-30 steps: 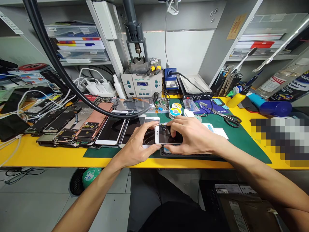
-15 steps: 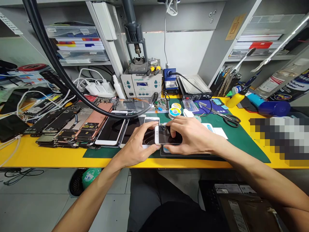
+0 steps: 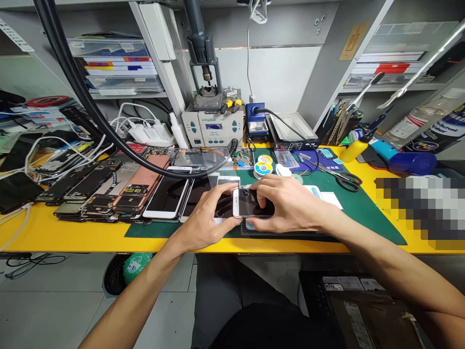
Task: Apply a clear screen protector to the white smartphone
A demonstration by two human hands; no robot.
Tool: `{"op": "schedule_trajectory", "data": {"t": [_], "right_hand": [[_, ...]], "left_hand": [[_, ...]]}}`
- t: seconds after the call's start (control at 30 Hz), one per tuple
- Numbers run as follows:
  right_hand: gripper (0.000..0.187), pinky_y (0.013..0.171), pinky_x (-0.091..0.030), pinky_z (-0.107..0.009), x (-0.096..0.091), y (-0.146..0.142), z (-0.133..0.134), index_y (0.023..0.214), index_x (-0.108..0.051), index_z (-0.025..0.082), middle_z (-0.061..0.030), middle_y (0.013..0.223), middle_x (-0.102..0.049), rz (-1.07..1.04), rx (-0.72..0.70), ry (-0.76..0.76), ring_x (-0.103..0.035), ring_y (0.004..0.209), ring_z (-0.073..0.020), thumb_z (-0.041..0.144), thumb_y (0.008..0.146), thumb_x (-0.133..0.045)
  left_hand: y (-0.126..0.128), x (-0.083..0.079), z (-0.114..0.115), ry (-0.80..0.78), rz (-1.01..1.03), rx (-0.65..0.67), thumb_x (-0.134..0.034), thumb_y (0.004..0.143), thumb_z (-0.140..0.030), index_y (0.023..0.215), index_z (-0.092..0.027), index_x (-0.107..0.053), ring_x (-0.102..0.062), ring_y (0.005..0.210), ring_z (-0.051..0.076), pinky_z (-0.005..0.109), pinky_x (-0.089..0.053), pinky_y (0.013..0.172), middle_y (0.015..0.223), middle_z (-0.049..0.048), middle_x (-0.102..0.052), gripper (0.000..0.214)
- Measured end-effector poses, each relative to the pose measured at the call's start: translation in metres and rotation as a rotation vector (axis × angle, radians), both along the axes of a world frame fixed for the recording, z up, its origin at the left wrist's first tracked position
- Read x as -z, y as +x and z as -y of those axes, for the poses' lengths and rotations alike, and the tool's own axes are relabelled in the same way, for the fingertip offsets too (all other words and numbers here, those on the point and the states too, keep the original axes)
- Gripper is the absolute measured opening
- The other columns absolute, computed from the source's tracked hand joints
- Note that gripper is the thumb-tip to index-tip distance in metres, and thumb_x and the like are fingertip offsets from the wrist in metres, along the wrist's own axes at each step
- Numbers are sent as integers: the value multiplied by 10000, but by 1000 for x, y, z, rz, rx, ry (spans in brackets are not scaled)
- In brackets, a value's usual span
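A white-framed smartphone (image 3: 250, 206) with a dark screen lies sideways between my two hands, above the front of the green mat (image 3: 366, 213). My left hand (image 3: 210, 213) grips its left end, thumb at the near edge and fingers at the far edge. My right hand (image 3: 285, 203) is closed around the right end, with a bent finger over the screen and the thumb along the near edge. The right end of the phone is hidden by that hand. Behind my left hand lie more phones, among them a white one (image 3: 169, 194) with a black screen.
Stacked phone parts (image 3: 101, 186) crowd the left of the yellow bench (image 3: 90, 237). A black hose (image 3: 109, 131) arches across the left side. The soldering station (image 3: 214, 127) stands behind. Scissors (image 3: 345, 180), solder spools (image 3: 263, 167) and a yellow bottle (image 3: 354, 150) sit to the right.
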State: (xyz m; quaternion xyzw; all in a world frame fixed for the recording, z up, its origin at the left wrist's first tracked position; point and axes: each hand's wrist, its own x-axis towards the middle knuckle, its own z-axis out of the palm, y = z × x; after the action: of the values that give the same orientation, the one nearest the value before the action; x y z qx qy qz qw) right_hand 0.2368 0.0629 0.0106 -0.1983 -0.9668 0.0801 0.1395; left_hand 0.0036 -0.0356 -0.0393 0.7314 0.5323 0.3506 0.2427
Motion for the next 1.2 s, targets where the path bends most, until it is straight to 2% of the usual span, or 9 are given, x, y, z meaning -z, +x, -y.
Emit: {"op": "schedule_trajectory", "data": {"t": [0.4, 0.8, 1.2], "right_hand": [[348, 705, -406, -328, 0, 1, 0, 768, -550, 204, -75, 838, -672, 3, -3, 0, -591, 765, -218, 499, 812, -730], [392, 696, -402, -357, -1, 0, 3, 920, -559, 203, -76, 848, -634, -9, 28, 44, -530, 750, -229, 549, 825, -717], [398, 694, -388, -349, -1, 0, 1, 897, -570, 194, -55, 831, -616, -15, 30, 46, -525, 739, -212, 546, 809, -733]], "left_hand": [[-1, 0, 0, 11, -11, 2, -734, 900, -293, 1495, -327, -403, -525, 1366, 280, 446, -391, 1184, 1473, 68, -555, 683], [1, -2, -1, -3, -13, 0, -723, 907, -297, 1491, -315, -409, -521, 1378, 295, 469, -396, 1186, 1477, 85, -557, 664], [1, -4, 0, 1, -18, -8, -724, 904, -304, 1489, -305, -420, -526, 1375, 295, 461, -402, 1184, 1474, 82, -569, 659]]}}
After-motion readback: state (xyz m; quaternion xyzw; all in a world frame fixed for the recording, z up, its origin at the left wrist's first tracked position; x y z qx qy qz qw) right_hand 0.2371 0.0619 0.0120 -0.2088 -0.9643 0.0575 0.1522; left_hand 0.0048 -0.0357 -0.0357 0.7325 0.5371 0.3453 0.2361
